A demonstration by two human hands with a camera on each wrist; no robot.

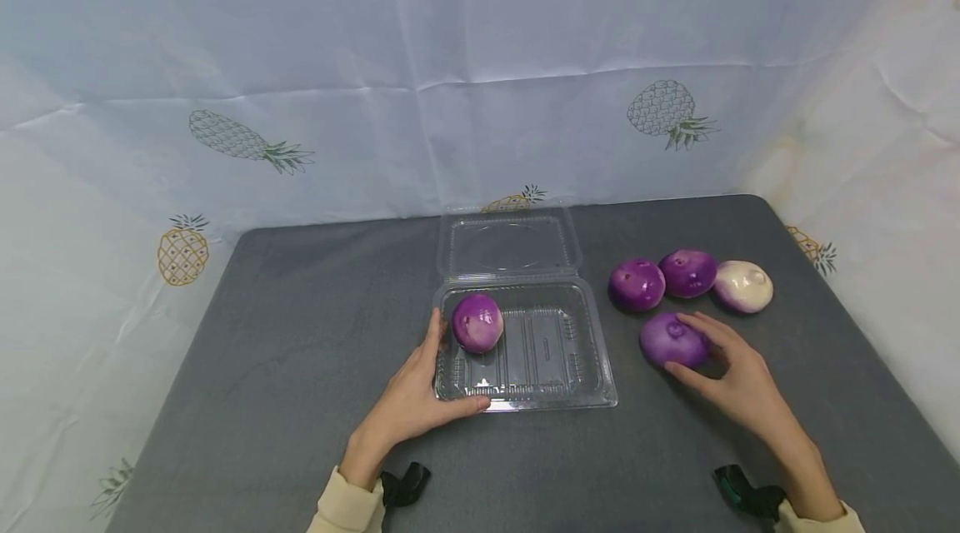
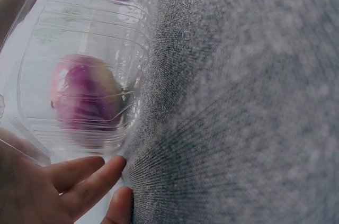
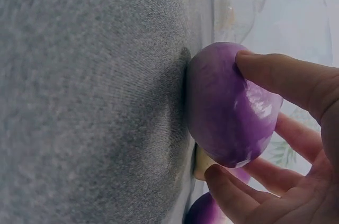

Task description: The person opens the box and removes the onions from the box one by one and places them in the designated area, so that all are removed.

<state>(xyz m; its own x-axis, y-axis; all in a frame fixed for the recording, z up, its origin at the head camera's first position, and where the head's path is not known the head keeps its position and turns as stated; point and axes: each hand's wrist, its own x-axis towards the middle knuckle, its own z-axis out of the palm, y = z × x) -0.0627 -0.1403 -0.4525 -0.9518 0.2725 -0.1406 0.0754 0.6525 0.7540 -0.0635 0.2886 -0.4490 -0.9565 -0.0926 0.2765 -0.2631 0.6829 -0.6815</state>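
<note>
My right hand (image 1: 742, 387) grips a purple onion (image 1: 671, 341) on the table, thumb on its near side and fingers round its far right side. In the right wrist view the thumb (image 3: 280, 75) presses the glossy onion (image 3: 228, 102), with fingertips just under it. At the near left corner of a clear plastic box (image 1: 547, 350), my left hand (image 1: 412, 396) touches with spread fingers, thumb along the front rim and index finger along the left wall. Inside the box's left part sits another purple onion (image 1: 477, 323), seen through the wall in the left wrist view.
Right of the box are a purple onion (image 1: 637, 285), a second one (image 1: 687, 273) and a whitish onion (image 1: 743, 286), close together. The box's lid (image 1: 510, 243) lies folded back toward the cloth wall (image 1: 480, 141). Everything stands on a dark grey table (image 1: 315, 333).
</note>
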